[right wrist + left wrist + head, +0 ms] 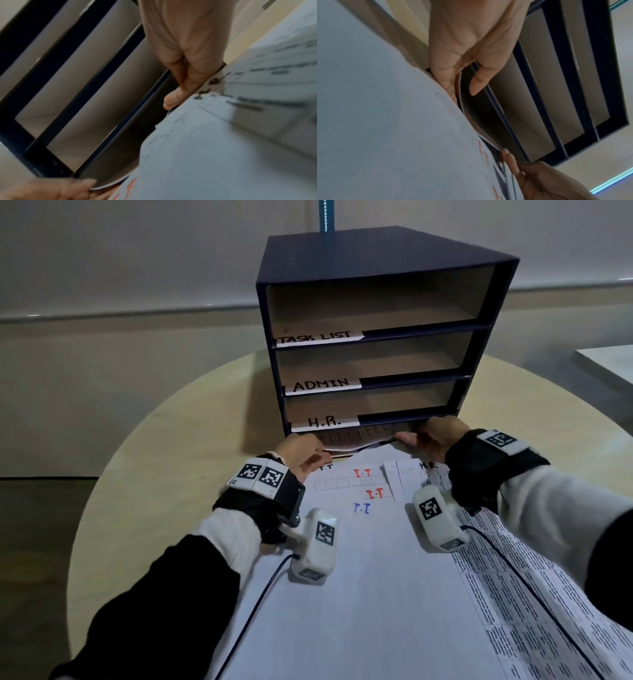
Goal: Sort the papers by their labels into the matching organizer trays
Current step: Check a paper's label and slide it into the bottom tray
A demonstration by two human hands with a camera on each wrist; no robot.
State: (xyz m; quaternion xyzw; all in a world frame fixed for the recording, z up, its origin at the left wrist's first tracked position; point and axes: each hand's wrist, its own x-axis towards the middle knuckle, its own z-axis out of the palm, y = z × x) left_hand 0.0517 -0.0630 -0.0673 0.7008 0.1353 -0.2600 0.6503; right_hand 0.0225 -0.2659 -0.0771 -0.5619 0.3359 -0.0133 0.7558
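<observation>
Both hands, left hand (301,451) and right hand (433,436), apparently pinch our limp sheet (356,440) by its side edges at frame centre.

an office: labelled paper organizer (376,337) on a round table (164,460)

Round table (164,460) — organizer (376,337) and papers (376,594) on it.

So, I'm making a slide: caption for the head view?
Both hands, left hand and right hand, feed a curled white sheet into the dark blue organizer's bottom slot.
</observation>
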